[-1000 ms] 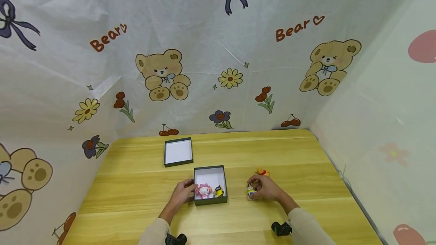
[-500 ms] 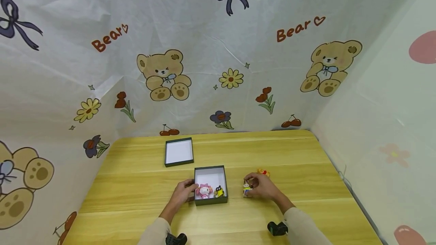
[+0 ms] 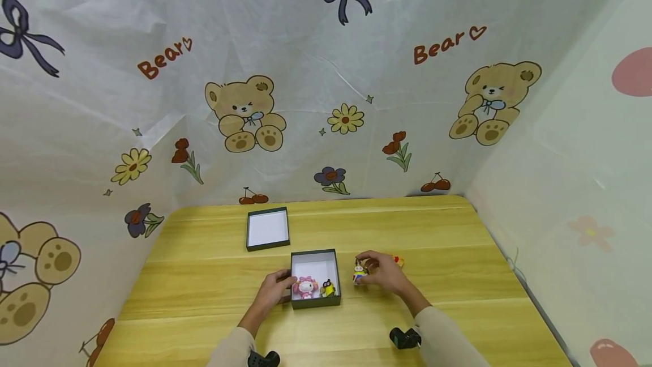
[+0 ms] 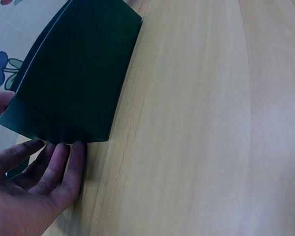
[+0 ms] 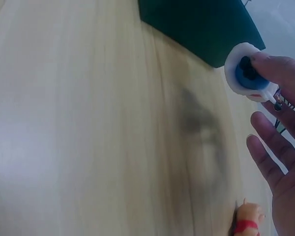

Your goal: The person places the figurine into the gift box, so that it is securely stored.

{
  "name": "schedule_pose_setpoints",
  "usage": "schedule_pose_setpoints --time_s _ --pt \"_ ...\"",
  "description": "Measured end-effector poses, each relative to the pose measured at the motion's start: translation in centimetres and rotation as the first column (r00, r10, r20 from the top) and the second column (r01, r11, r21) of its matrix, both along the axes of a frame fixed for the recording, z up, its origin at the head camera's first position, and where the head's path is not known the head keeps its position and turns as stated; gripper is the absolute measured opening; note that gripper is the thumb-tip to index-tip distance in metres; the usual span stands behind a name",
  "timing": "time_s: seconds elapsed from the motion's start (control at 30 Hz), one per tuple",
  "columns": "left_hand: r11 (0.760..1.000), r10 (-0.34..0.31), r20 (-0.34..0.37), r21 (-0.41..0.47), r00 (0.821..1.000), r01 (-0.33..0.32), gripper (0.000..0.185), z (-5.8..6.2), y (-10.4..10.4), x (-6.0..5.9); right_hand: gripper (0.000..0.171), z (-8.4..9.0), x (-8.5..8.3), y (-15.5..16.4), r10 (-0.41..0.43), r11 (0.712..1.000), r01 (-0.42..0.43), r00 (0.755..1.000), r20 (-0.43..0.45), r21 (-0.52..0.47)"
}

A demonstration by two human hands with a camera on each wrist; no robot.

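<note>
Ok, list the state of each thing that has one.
Box: open, upright
Lid: off, white inside facing up
Pink figure: inside the box
Yellow-and-black figure: inside, near right corner
White-headed figure: held off the table
Orange figure: on the table, outside
Left hand: gripping box
Right hand: pinching white-headed figure

From my head, one view looks forward and down from well back, over the bench (image 3: 204,276), the patterned backdrop (image 3: 305,44), my left grip (image 3: 273,287) and right grip (image 3: 384,271). The left-wrist view looks from close by at the outside of the box (image 4: 73,73); the right-wrist one, also near, looks down at the bench with the box at its top edge (all three share that box, the head's alone seeing inside).
</note>
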State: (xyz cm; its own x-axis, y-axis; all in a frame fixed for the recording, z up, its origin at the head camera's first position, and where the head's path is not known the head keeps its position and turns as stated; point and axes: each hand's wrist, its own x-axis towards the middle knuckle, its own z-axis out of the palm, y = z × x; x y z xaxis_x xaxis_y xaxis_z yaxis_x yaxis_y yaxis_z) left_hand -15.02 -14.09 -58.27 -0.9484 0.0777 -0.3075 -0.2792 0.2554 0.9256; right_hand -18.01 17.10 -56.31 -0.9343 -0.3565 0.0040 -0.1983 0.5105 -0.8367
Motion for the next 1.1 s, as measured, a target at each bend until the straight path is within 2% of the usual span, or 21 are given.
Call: schedule_pose_setpoints --time_s 0.2,0.47,0.93,1.1 --pt "1.000 0.001 -0.004 -0.014 1.000 -0.001 0.060 0.0 0.0 0.0 0.049 0.6 -0.3 -1.0 -0.015 1.000 0.015 1.000 -0.002 -0.027" --pt "0.997 0.008 0.029 0.081 1.000 -0.010 0.060 -0.4 0.1 0.0 0.046 0.9 -0.7 -2.2 -0.011 0.995 0.009 1.000 -0.028 -0.102" --pt "0.997 0.012 0.033 0.080 0.999 -0.014 0.058 -0.3 0.0 0.0 0.043 1.4 -1.1 -4.3 -0.047 0.987 0.046 0.999 -0.002 -0.157" --pt "0.998 0.008 0.031 0.067 0.999 -0.010 0.058 -0.2 0.0 0.0 0.044 1.4 -1.0 -4.7 -0.024 0.982 0.025 1.000 0.011 -0.187"
